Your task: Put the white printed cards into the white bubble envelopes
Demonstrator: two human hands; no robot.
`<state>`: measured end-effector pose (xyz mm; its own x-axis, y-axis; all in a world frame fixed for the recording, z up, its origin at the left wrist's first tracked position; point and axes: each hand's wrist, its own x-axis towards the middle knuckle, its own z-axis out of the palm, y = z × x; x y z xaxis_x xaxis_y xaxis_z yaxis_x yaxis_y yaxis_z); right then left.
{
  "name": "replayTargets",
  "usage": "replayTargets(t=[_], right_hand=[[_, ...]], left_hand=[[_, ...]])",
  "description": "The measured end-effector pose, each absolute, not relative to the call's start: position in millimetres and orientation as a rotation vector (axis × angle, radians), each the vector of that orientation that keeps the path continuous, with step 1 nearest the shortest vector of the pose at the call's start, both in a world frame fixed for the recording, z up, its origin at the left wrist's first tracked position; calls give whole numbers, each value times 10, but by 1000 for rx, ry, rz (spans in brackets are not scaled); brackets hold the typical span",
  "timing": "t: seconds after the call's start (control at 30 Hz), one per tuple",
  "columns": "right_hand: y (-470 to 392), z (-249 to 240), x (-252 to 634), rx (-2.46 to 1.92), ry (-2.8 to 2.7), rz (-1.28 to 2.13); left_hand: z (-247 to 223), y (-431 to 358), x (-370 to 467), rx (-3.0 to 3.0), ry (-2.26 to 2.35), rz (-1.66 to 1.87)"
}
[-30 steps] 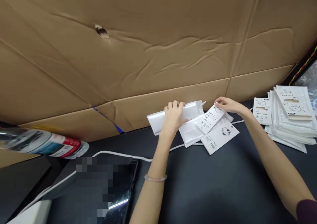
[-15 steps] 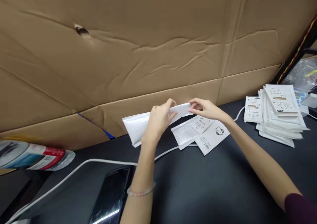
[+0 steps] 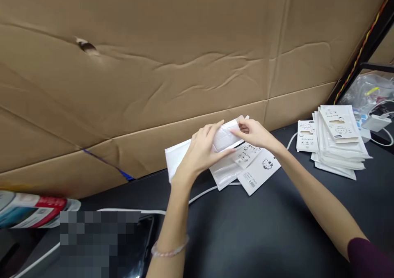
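Note:
A white padded envelope [image 3: 178, 154] is held up in front of the cardboard, slanting up to the right. My left hand [image 3: 201, 149] grips its middle, fingers across the back edge and thumb stretched along the front. At the right end, my right hand [image 3: 250, 132] pinches the envelope with thumb and curled fingers. Just below lie another white padded envelope [image 3: 224, 174], a small printed card [image 3: 244, 156] with a cut-out, and a white Hello Kitty box or card [image 3: 258, 171] with a barcode.
White envelopes are stacked [image 3: 344, 155] on the right, a printed card [image 3: 340, 124] on top and another card [image 3: 307, 136] beside them. A phone [image 3: 144, 245], partly pixelated, lies front left. Behind stands a cardboard wall [image 3: 172, 81]. A white cable [image 3: 203, 194] crosses the black table [image 3: 246, 233].
My left hand has spread its fingers wider over the envelope, whose broad face now turns more toward me. My right hand still pinches the right end. The view has shifted slightly right.

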<state>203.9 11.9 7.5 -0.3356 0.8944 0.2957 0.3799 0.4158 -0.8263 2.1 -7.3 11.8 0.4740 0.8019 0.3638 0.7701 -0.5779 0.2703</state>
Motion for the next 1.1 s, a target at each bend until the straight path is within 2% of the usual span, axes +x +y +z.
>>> replayTargets(t=[0.13,0.33,0.4,0.5,0.57,0.63,0.9,1.1], right_hand=[[76,114,2007,-1124,-1868,988],[61,279,2197,-1033,-1831,1043],[98,301,2398,-1196,-1772,874],[191,223,2724,-1773,-1819,590],[264,106,2851,-2119,-1936,637],[327,-26,2858,-2209,-2014,727],[414,-291,2556,-2242,-2107,860],[386,-163,2726,-1975,-2118,1019]], left_hand=[[47,-107,153,2757,1502,529],[18,-64,125,2575,1710,456],[21,-38,60,2528,1750,447],[13,-10,-18,2488,1786,425],[2,0,-44,2476,1800,416],[-5,4,-55,2475,1798,412],[-3,-2,-61,2480,1794,418],[20,-16,-63,2463,1750,425]])
